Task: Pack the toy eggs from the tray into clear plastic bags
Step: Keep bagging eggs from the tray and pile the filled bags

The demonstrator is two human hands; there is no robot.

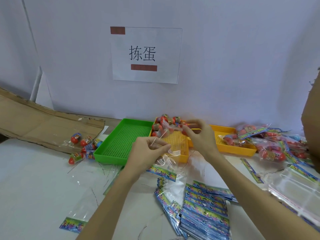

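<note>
While both hands are raised above the trays, the left hand [147, 149] pinches the edge of a clear plastic bag [167, 155] between thumb and forefinger, the other fingers curled. The right hand [199, 134] pinches the upper part of the same bag with its thumb and first fingers; the film stretches between the two hands and hangs down in front of the yellow tray [178, 144]. The toy eggs [164, 124] lie heaped in the far left corner of this yellow tray, red with printed bands. A green tray [121, 141] stands just beside it on the left, and a second yellow tray [230, 144] on the right. Some loose eggs [83, 144] lie on the table [34, 179] near a flat piece of cardboard [43, 125]. Filled bags [277, 142] are piled at the right, and a stack of empty bags with coloured headers [204, 210] lies near the right forearm.
</note>
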